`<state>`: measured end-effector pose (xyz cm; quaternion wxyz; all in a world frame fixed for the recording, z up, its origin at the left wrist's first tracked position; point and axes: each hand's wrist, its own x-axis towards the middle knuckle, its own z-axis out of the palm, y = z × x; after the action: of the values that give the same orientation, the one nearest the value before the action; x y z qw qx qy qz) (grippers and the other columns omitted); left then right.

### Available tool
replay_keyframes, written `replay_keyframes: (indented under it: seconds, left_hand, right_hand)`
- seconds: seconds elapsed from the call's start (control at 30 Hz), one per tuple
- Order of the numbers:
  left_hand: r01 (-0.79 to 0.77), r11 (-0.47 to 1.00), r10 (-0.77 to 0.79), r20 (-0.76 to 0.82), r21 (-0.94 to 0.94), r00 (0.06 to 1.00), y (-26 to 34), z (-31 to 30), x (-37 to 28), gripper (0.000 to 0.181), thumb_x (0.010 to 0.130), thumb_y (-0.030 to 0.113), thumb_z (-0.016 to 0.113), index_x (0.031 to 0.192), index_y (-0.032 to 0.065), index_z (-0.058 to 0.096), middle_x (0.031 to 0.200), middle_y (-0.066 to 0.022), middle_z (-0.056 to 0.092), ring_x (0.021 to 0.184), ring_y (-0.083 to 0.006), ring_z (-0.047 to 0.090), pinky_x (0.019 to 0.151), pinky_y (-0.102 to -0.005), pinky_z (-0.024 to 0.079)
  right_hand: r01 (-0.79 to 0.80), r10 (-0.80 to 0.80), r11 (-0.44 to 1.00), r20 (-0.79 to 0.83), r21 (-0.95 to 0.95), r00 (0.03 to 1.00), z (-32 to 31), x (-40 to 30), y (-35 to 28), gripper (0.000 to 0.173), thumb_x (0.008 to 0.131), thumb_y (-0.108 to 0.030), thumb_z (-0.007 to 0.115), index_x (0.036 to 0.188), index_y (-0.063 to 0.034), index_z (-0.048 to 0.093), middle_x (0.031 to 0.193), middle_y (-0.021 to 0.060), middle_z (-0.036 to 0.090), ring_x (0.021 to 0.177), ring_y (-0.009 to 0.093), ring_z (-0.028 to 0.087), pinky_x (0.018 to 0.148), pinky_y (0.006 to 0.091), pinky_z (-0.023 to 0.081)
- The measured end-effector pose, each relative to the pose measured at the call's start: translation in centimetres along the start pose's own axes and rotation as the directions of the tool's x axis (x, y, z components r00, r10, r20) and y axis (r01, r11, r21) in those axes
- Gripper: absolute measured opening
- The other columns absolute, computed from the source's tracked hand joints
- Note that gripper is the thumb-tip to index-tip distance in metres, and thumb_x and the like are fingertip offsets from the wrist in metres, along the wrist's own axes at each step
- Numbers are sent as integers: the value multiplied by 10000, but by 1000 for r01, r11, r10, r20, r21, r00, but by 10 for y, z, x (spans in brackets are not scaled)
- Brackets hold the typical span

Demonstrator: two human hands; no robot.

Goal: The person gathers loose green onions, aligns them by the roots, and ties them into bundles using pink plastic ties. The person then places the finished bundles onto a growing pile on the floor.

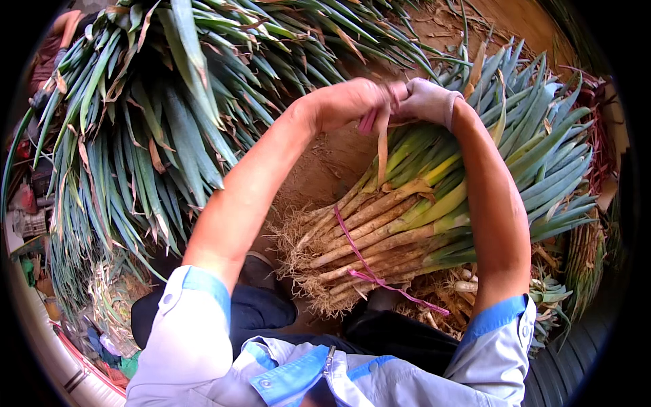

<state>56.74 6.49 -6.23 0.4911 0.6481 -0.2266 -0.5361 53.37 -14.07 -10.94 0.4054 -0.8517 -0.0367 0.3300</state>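
Note:
A large bundle of green onions (pixel 376 239) with soil-stained stems and matted roots lies before me, its leaves spreading to the upper right. A pink tie strap (pixel 358 252) runs around the stems near the roots. Beyond the bundle's upper side, my left hand (pixel 358 102), bare and blurred, closes on a pink strap (pixel 368 122). Meeting it is my right hand (pixel 424 102), which wears a pale glove; its fingers are at the same place, and what they grip is partly hidden. A dry leaf strip hangs just below the hands.
A tall heap of green onions (pixel 168 117) fills the upper left. Pink straps (pixel 602 137) hang at the far right. Loose onions and trimmings (pixel 457 295) lie near my right arm. Another person's arm (pixel 63 30) shows at the top left.

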Motion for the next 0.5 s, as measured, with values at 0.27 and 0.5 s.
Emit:
replay_keyframes:
  seconds: [0.27,0.5]
  left_hand:
    - [236,603,-171,-166,762,971,-64,-7,24,445,887,323,464,861,-83,643,845,-321,619,823,-445,628,745,-471,484]
    - [166,890,162,-634,425,756,-57,-22,53,466,957,370,501,816,-57,623,717,-175,622,676,-258,612,690,-378,498]
  right_hand:
    - [89,-65,928,-77,362,995,-3,-10,-7,234,879,-250,680,906,-20,714,714,-13,629,661,66,562,611,242,474]
    - [114,-153,916,70,385,986,-8,-11,-3,227,884,-222,653,976,-27,723,807,-20,670,724,73,585,669,241,487]
